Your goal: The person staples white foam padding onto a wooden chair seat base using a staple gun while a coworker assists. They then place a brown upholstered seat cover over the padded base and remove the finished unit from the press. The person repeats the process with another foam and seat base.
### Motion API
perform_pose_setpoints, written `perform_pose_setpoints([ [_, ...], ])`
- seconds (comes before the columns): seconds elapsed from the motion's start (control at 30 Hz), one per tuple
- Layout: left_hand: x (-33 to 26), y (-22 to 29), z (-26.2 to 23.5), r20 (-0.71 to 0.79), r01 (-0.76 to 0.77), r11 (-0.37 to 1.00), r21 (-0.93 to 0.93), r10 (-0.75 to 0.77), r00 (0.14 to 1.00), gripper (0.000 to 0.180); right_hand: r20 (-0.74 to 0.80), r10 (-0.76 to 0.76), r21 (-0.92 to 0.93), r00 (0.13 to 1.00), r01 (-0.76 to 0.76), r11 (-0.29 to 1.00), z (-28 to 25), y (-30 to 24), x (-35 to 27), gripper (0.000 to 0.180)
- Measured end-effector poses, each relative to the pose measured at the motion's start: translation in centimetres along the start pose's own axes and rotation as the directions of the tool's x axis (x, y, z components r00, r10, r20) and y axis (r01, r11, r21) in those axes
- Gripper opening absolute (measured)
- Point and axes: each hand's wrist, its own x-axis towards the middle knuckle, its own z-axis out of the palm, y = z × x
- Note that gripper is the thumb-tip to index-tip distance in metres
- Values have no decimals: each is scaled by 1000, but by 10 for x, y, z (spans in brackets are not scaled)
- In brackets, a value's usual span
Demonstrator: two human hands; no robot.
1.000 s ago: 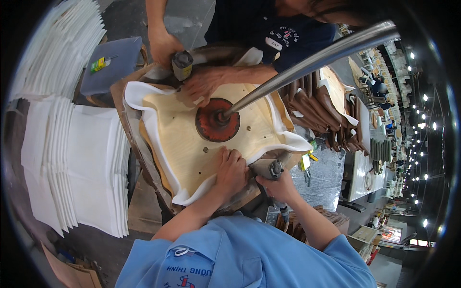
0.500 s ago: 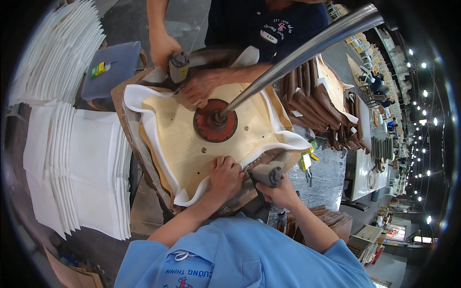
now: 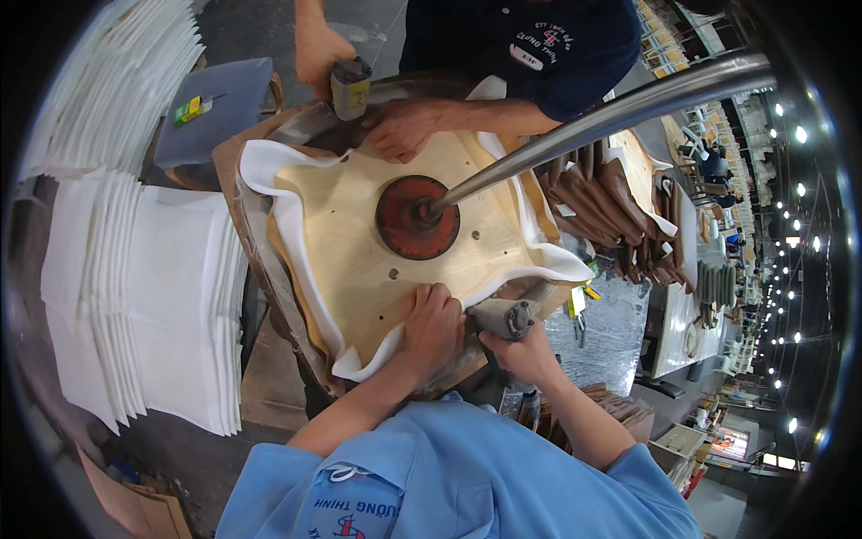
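A pale plywood seat panel (image 3: 350, 242) lies underside up, edged with white padding (image 3: 296, 242) and a brown leather-like cover (image 3: 296, 332). A red round disc on a metal post (image 3: 575, 126) presses on its middle. My left hand (image 3: 434, 331) has its fingers closed together at the panel's near edge, where the cover folds over; what lies under the fingers is partly hidden. In my right hand (image 3: 523, 355) is a grey staple gun (image 3: 505, 317), its nose at the near right edge beside my left hand.
Across the panel a co-worker holds another staple gun (image 3: 350, 90) and presses the far edge with the other hand (image 3: 400, 130). White padding sheets (image 3: 180, 305) are stacked at left, near a grey seat (image 3: 211, 112). Brown covers (image 3: 593, 198) pile up at right.
The whole view has shifted slightly. The co-worker's staple gun has lifted away from the panel's far edge. My hands and staple gun stay close to the same near edge.
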Motion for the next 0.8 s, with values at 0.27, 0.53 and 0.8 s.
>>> perform_pose_setpoints([
  [0.27,1,-12,-14,79,32,999,-6,-32,996,10,31,-26,49,999,25,998,-2,0,-15,37],
  [0.53,-2,-16,-4,-12,2,997,-75,-2,1000,12,-29,-143,31,989,144,989,15,17,-7,36],
  [0.8,0,-12,-6,17,1,999,-33,-1,1000,10,-27,-38,113,999,41,993,15,17,-21,33],
])
